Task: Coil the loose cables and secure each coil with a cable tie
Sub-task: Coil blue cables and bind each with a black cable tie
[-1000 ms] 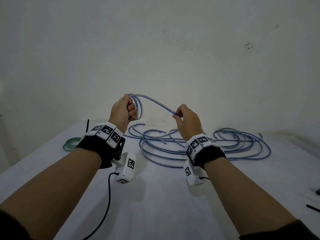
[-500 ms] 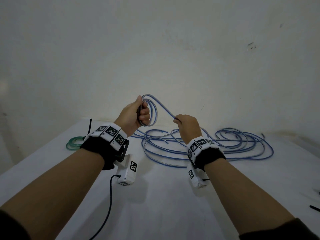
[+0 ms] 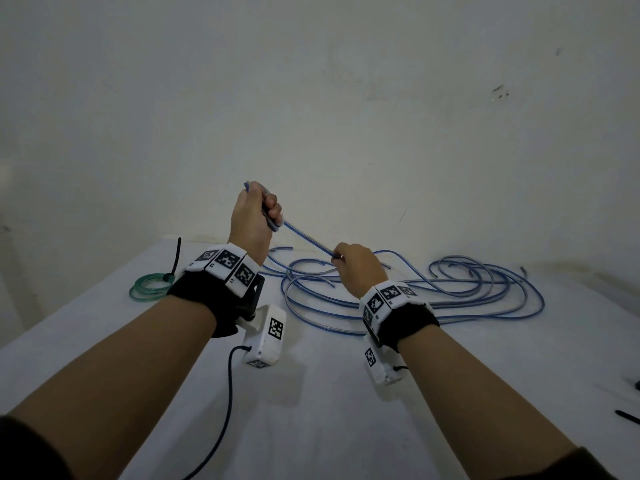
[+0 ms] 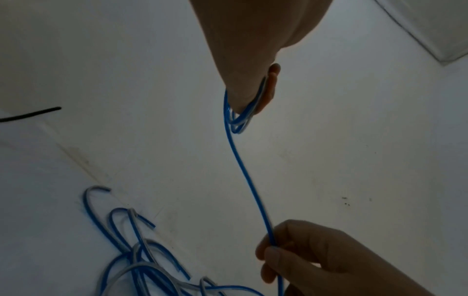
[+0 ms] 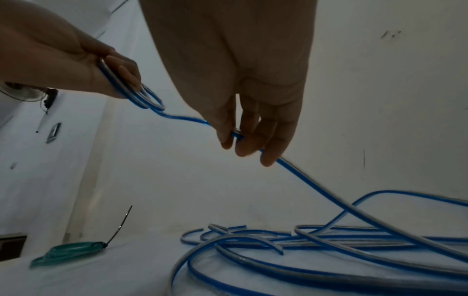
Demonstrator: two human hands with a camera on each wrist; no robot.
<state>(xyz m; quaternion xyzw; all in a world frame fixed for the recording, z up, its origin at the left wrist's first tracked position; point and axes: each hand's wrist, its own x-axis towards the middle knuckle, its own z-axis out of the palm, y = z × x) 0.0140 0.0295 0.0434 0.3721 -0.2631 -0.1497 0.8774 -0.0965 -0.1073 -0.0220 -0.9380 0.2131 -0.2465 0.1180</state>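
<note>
Two hands work one blue cable (image 3: pixel 408 299) above a white bench (image 3: pixel 311 410). The left hand (image 3: pixel 251 216), raised above the tangle on the bench, has its fingers (image 5: pixel 126 72) curled round a small bundle of loops (image 5: pixel 149 100); how many turns it holds cannot be told for sure, though at least two show in the right wrist view. From that bundle a single taut strand (image 4: pixel 243 172) slants down to the right hand (image 3: pixel 358 268), lower and nearer the tangle, whose fingers (image 5: pixel 249 132) pinch the strand between thumb and fingertips.

The cable is translucent blue with a silvery-grey stripe along its length. Beyond the right hand it drops to the bench and joins the loose heap, which sprawls in many overlapping open curves from below the hands out to the right of them; several short curved ends (image 5: pixel 228 230) lie at the heap's near-left edge.

One coil of green cable (image 3: pixel 150 285) lies flat on the bench to the left of the blue heap, bound by one black cable tie (image 3: pixel 175 254) whose tail stands up. At least one thin black strip (image 3: pixel 628 415) lies at the bench's right edge, well apart from the heap.
</note>
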